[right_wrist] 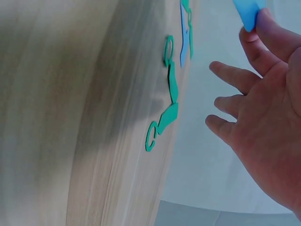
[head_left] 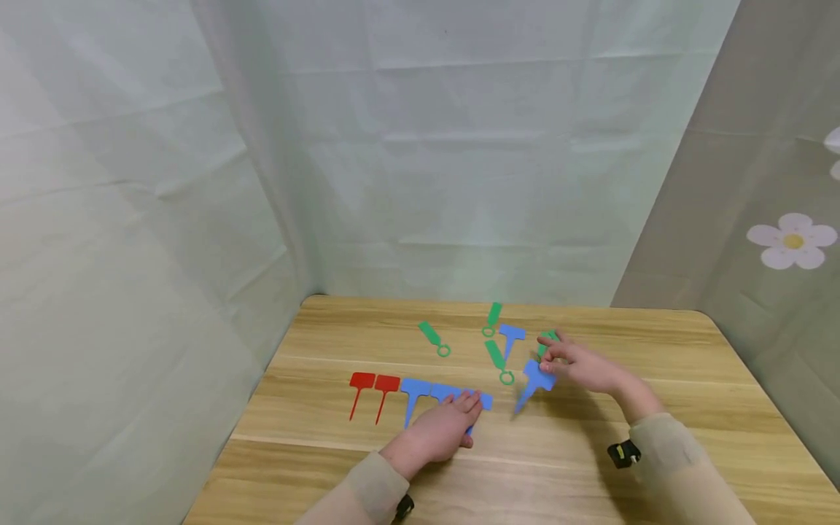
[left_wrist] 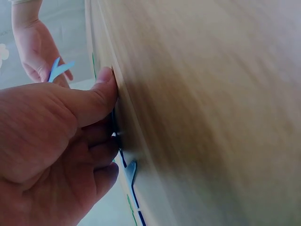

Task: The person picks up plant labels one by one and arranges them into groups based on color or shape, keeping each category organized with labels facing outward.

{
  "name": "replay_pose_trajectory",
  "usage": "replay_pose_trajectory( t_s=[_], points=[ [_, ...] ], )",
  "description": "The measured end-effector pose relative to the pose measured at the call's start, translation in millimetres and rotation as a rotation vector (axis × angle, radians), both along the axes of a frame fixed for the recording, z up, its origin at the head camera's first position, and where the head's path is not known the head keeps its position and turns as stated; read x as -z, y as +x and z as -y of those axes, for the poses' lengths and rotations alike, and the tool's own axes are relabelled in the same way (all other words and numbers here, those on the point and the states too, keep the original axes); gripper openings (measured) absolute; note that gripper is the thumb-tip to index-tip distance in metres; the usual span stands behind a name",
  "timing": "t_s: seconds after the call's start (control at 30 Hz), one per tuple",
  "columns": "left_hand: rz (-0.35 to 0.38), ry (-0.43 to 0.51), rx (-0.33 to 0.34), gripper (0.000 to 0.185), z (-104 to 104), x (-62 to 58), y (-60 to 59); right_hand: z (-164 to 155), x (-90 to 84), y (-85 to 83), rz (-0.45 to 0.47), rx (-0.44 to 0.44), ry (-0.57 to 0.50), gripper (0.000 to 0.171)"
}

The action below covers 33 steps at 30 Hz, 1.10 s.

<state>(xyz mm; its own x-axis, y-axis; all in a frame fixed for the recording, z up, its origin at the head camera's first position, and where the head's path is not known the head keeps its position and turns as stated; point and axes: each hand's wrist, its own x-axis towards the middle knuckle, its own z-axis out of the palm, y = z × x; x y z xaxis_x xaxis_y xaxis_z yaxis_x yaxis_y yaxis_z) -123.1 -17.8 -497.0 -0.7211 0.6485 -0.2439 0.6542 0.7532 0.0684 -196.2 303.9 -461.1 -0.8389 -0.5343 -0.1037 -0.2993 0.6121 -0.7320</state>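
Note:
My right hand (head_left: 584, 368) pinches a blue T-shaped plant label (head_left: 539, 375) by its wide head between thumb and index finger, its pointed stem slanting down to the left. The other fingers are spread, as the right wrist view shows. My left hand (head_left: 448, 429) lies over the right part of a row of blue T-shaped labels, fingers extended onto their heads and partly hiding them. One blue label (head_left: 415, 388) in that row shows left of the hand. Two red T-shaped labels (head_left: 362, 380) continue the row at its left end.
Behind the row lie green ring-ended tags (head_left: 429, 333) and another blue T-shaped label (head_left: 512, 332). More green tags (right_wrist: 172, 84) lie under and beside the right hand. The wooden table (head_left: 295, 408) is bounded by hanging pale cloth (head_left: 459, 182) at the back and sides.

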Motion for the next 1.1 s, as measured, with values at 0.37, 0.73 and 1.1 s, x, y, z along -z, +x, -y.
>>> replay_pose_trajectory(
  t_s=[0.37, 0.73, 1.1],
  points=[
    [0.013, 0.010, -0.006, 0.068, 0, 5.4, -1.0, 33, 16.5, 2.7, -0.136, -0.090, 0.193, 0.023],
    [0.018, 0.000, 0.001, 0.069, -2, 4.4, -1.9, 63, 25.0, 5.9, -0.260, -0.133, 0.324, 0.016],
    [0.005, 0.000, 0.009, 0.068, -2, 5.6, -1.5, 69, 30.0, 6.5, -0.284, -0.100, 0.364, 0.017]
  ],
)
